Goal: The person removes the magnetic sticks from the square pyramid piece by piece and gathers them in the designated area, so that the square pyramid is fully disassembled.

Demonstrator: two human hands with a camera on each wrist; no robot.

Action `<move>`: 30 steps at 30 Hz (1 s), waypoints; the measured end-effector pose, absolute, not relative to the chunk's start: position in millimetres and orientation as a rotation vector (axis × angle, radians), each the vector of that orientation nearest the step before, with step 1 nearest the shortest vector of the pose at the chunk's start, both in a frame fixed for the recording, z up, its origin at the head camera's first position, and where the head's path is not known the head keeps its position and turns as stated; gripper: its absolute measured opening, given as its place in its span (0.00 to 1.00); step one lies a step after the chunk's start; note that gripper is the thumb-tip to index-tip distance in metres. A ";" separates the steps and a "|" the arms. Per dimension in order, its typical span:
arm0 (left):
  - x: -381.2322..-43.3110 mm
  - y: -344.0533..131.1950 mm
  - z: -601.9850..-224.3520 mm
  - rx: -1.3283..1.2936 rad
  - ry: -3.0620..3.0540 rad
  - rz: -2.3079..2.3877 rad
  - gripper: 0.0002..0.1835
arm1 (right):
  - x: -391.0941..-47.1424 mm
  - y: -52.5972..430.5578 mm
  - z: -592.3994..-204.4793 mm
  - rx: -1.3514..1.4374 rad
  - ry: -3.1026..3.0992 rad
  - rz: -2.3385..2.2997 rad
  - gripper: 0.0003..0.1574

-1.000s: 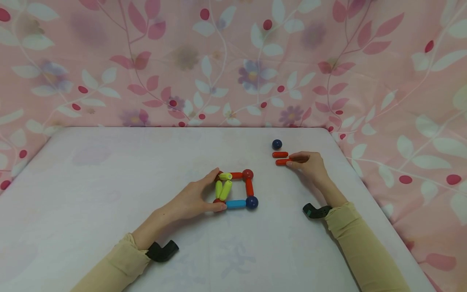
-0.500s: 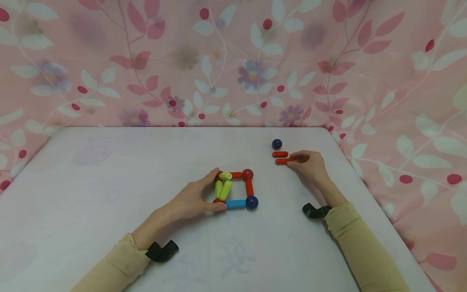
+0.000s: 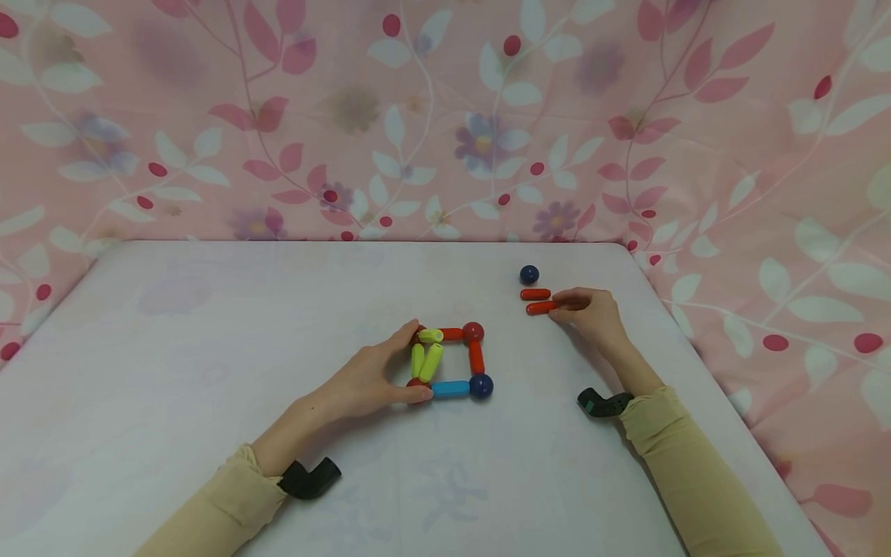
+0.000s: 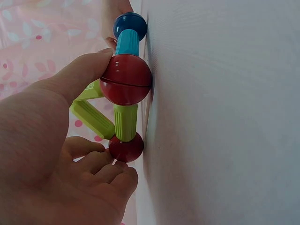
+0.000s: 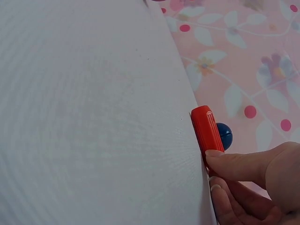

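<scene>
My left hand (image 3: 362, 379) grips the left side of a square frame built from magnetic rods and balls. In the left wrist view the thumb presses by one red ball (image 4: 125, 79), and the fingers curl at another red ball (image 4: 126, 149). Yellow-green rods (image 3: 431, 362) stand at this side, some slanting up. A light blue rod (image 3: 451, 389), a dark blue ball (image 3: 481, 386), red rods and a red corner ball (image 3: 473, 332) complete the square. To the right, my right hand (image 3: 592, 316) pinches one end of a red magnetic rod (image 3: 539, 309) between thumb and fingers.
A second red rod (image 3: 535, 294) lies just behind the pinched one, and a loose dark blue ball (image 3: 529, 275) sits behind both. The white table (image 3: 209, 325) ends at a pink floral curtain (image 3: 431, 116) at the back and right.
The red rod in my right hand has tilted slightly, its right end a little farther back. My left hand and the frame stay where they were.
</scene>
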State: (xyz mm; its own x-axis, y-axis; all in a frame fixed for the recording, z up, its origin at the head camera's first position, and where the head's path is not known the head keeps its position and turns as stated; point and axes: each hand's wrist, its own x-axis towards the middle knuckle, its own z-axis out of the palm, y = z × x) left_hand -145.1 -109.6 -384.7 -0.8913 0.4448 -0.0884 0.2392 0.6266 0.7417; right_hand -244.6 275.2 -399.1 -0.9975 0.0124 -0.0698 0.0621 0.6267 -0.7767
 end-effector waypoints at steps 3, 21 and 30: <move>-145.3 -109.6 -384.9 0.563 2.593 1.122 0.58 | -244.4 274.2 -398.5 0.062 2.776 -1.331 0.23; -144.1 -109.5 -383.3 0.562 2.587 1.128 0.58 | -244.1 273.9 -396.8 0.058 2.768 -1.318 0.23; -144.0 -109.5 -383.4 0.565 2.583 1.134 0.58 | -242.8 275.5 -386.1 -0.003 2.771 -1.372 0.25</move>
